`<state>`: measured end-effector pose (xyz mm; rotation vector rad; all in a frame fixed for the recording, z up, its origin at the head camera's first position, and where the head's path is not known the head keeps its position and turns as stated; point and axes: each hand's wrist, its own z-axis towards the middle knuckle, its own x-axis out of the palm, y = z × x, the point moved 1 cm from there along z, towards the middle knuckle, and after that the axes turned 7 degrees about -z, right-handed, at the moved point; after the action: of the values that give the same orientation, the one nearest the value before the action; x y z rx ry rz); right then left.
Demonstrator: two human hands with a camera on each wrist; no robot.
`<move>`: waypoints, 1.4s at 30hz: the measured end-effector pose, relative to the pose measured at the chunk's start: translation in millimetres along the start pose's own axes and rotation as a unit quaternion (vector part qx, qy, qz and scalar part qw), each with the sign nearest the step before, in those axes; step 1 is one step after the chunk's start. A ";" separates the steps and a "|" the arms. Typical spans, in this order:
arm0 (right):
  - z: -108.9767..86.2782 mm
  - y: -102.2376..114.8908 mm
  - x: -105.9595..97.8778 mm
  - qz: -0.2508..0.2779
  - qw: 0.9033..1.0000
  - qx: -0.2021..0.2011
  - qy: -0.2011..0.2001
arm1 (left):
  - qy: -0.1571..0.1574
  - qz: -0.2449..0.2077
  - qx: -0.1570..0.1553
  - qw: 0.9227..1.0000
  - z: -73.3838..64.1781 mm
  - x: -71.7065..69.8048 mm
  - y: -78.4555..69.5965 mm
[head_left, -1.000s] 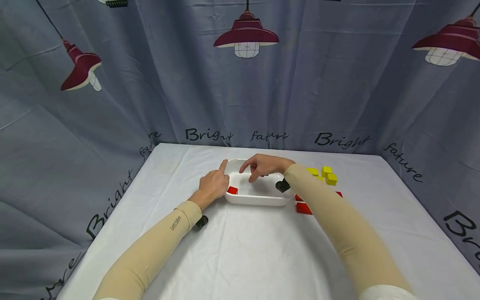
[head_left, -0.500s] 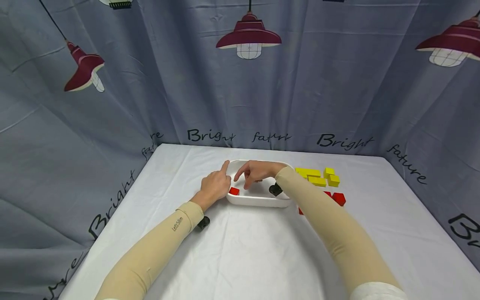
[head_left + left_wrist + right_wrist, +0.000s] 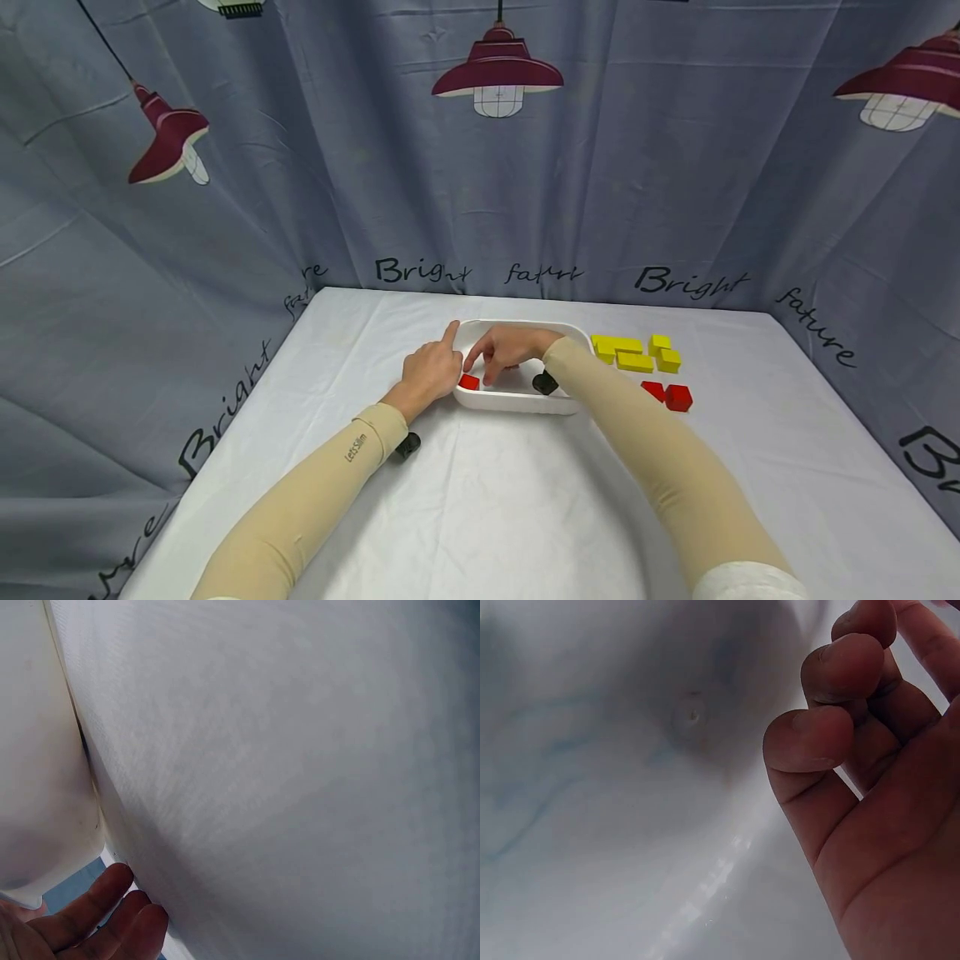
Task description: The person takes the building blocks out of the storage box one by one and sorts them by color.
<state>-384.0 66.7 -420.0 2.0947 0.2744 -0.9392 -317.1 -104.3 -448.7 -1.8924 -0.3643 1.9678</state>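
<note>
A white tray (image 3: 517, 403) with rounded corners stands on the table, and one red block (image 3: 469, 382) lies inside its left end. My left hand (image 3: 432, 370) is at the tray's left side, index finger stretched along the rim. In the left wrist view, its other fingers (image 3: 112, 915) lie loosely bent beside the tray's outer wall. Over the tray, my right hand (image 3: 516, 345) reaches leftward; index finger and thumb point down, spread on either side of the red block. Its remaining fingers (image 3: 817, 742) are bent above the tray floor with nothing in them.
Several yellow blocks (image 3: 634, 362) are grouped to the right of the tray. Nearer, red blocks (image 3: 678, 398) lie partly behind the right sleeve (image 3: 637, 450). A white cloth (image 3: 465, 500) covers the table, with a grey curtain (image 3: 360, 167) behind it.
My right hand has moved left and slightly down within the tray, toward the red block. Its arm uncovers more of the yellow and red blocks. My left hand keeps its place on the tray.
</note>
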 end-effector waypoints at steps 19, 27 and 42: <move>3.4 1.5 2.4 0.006 1.000 0.004 0.010 | -0.003 0.003 0.004 1.000 0.2 -0.6 -0.5; 6.2 3.6 2.6 -0.002 1.000 -0.005 0.014 | 0.000 -0.013 -0.002 1.000 -0.6 -2.0 -0.8; 4.6 6.2 2.2 -0.001 1.000 -0.003 0.027 | 0.001 -0.010 0.002 1.000 -0.7 -2.3 -0.3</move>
<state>-382.0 58.9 -419.8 2.1170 0.3067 -0.8826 -316.3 -105.1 -446.6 -1.8801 -0.3758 1.9532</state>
